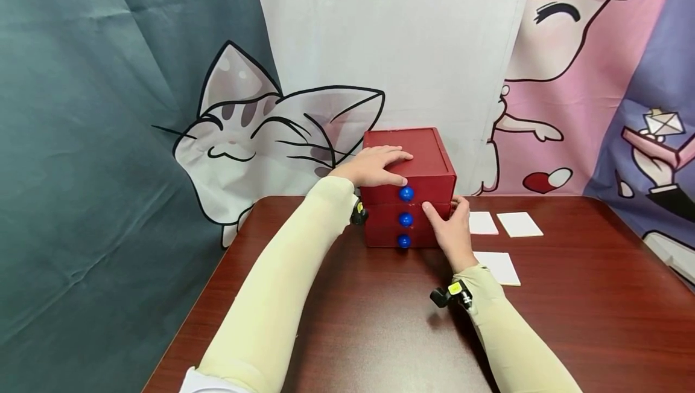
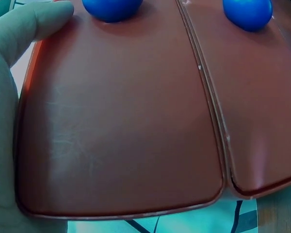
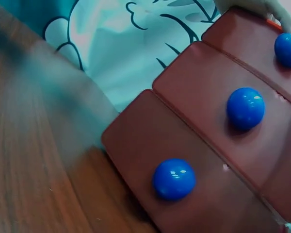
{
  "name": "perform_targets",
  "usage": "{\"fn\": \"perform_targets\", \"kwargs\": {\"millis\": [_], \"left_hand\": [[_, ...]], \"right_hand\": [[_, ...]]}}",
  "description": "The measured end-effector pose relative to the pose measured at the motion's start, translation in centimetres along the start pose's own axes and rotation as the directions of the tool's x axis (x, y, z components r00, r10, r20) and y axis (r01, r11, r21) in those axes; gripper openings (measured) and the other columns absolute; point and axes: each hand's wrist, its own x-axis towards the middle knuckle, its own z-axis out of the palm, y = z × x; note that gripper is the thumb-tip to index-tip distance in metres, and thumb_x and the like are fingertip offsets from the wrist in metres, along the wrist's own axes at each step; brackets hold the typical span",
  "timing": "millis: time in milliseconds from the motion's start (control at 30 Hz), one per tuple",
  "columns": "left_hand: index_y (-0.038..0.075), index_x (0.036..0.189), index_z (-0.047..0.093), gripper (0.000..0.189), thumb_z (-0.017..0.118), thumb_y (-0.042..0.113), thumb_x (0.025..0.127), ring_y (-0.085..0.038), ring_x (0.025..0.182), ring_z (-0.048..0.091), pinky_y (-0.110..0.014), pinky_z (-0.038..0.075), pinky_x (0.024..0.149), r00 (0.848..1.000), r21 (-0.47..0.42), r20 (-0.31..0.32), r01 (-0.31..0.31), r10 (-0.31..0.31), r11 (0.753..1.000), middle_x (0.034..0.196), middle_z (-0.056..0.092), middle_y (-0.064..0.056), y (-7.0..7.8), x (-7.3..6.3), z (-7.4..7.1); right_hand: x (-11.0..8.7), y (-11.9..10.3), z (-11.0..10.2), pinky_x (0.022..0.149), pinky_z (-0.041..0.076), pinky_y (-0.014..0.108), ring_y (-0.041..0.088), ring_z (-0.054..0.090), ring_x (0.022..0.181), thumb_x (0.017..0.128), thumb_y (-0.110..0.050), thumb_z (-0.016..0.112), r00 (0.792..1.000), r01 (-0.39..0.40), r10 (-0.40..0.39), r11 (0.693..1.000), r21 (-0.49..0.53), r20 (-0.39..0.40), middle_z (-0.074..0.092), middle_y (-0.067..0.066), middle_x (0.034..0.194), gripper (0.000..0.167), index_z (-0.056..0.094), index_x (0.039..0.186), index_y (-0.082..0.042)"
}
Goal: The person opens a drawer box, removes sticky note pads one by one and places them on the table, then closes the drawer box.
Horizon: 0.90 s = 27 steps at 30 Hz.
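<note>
A red box of three stacked drawers [image 1: 420, 165] stands on the table, each front bearing a round blue knob [image 1: 405, 219]. My left hand [image 1: 374, 166] rests on its top near the left edge, fingers extended, with the thumb [image 2: 43, 22] at the front's upper edge beside the top knob [image 2: 112, 7]. At the right side is my right hand [image 1: 453, 230]. Its thumb touches the front to the right of the knobs, while the fingers lie along the side, partly hidden. All drawers look pushed in. In the right wrist view, the lowest knob [image 3: 174, 179] is plain to see.
Three white square cards lie to the right of the box: a back card [image 1: 519, 224], one partly behind my hand [image 1: 482, 223], and a nearer card [image 1: 498, 267] beside my right wrist. Behind the brown table [image 1: 380, 332] hangs a cartoon-printed curtain [image 1: 402, 37].
</note>
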Motion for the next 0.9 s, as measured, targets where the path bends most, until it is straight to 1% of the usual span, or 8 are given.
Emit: {"fn": "perform_targets", "kwargs": {"millis": [100,200,300,400,467,700,833,900], "left_hand": [[0.028,0.158,0.037,0.071,0.054,0.055,0.095,-0.019,0.154,0.017,-0.045,0.01,0.124,1.0,0.003,0.001,-0.002,0.002,1.0,0.167,0.025,-0.001,0.0,0.0,0.1],[0.028,0.158,0.037,0.071,0.055,0.055,0.094,-0.018,0.154,0.018,-0.044,0.01,0.124,1.0,0.0,-0.006,-0.001,0.001,1.0,0.167,0.025,-0.001,0.1,0.0,0.1],[0.028,0.157,0.037,0.071,0.055,0.055,0.094,-0.019,0.154,0.019,-0.046,0.011,0.124,1.0,-0.005,-0.014,-0.004,0.004,1.0,0.167,0.026,-0.001,0.2,-0.1,0.0],[0.028,0.157,0.037,0.072,0.056,0.055,0.093,-0.02,0.154,0.019,-0.047,0.011,0.124,1.0,-0.013,-0.02,-0.006,0.005,1.0,0.167,0.026,-0.002,0.2,-0.2,0.1],[0.029,0.157,0.037,0.071,0.055,0.055,0.094,-0.02,0.154,0.019,-0.047,0.011,0.124,1.0,-0.008,-0.023,0.0,0.0,1.0,0.167,0.026,-0.001,0.2,-0.2,0.1],[0.029,0.157,0.037,0.071,0.055,0.056,0.094,-0.019,0.154,0.018,-0.046,0.01,0.124,1.0,-0.002,-0.024,0.005,-0.005,1.0,0.167,0.026,-0.001,0.1,-0.2,0.2],[0.029,0.157,0.037,0.07,0.054,0.056,0.095,-0.02,0.154,0.018,-0.046,0.01,0.124,1.0,-0.002,-0.025,0.001,-0.001,1.0,0.166,0.026,-0.001,0.1,-0.2,0.2],[0.029,0.157,0.037,0.07,0.054,0.056,0.095,-0.02,0.154,0.019,-0.046,0.01,0.124,1.0,-0.001,-0.027,0.001,-0.001,1.0,0.166,0.026,-0.001,0.1,-0.2,0.2]], "right_hand": [[-0.1,-0.2,-0.3,0.099,0.039,0.043,0.033,0.048,0.116,0.092,-0.035,0.072,0.977,0.157,-0.152,0.987,0.02,-0.148,0.045,0.022,0.125,0.063,0.04,0.132,0.002],[-0.3,-0.2,-0.6,0.087,0.037,0.033,0.025,0.05,0.104,0.092,-0.022,0.07,0.915,0.312,-0.299,0.95,0.004,-0.271,0.049,0.02,0.112,0.046,0.046,0.12,0.005],[-0.6,0.1,-0.8,0.071,0.035,0.022,0.014,0.05,0.081,0.091,-0.014,0.067,0.843,0.448,-0.44,0.893,-0.047,-0.309,0.056,0.015,0.09,0.029,0.053,0.106,0.005],[-0.9,0.8,-1.0,0.061,0.035,0.017,0.009,0.048,0.064,0.089,-0.009,0.067,0.784,0.559,-0.57,0.82,-0.118,-0.245,0.058,0.007,0.07,0.015,0.058,0.092,0.002],[-1.1,1.3,-1.0,0.057,0.037,0.016,0.01,0.049,0.059,0.087,-0.008,0.069,0.759,0.611,-0.63,0.776,-0.158,-0.163,0.059,0.004,0.066,0.011,0.06,0.089,-0.002],[-1.5,2.4,-0.7,0.055,0.05,0.03,0.014,0.061,0.061,0.085,-0.02,0.074,0.709,0.693,-0.701,0.671,-0.265,0.078,0.068,0.001,0.076,0.024,0.062,0.1,-0.007],[-1.7,3.0,-0.3,0.047,0.046,0.033,0.011,0.06,0.056,0.084,-0.031,0.074,0.669,0.722,-0.73,0.594,-0.355,0.142,0.069,-0.003,0.073,0.027,0.063,0.099,-0.011],[-1.8,3.2,-0.2,0.044,0.043,0.033,0.011,0.06,0.053,0.083,-0.032,0.076,0.666,0.725,-0.728,0.582,-0.369,0.16,0.069,-0.004,0.071,0.028,0.063,0.097,-0.012]]}}
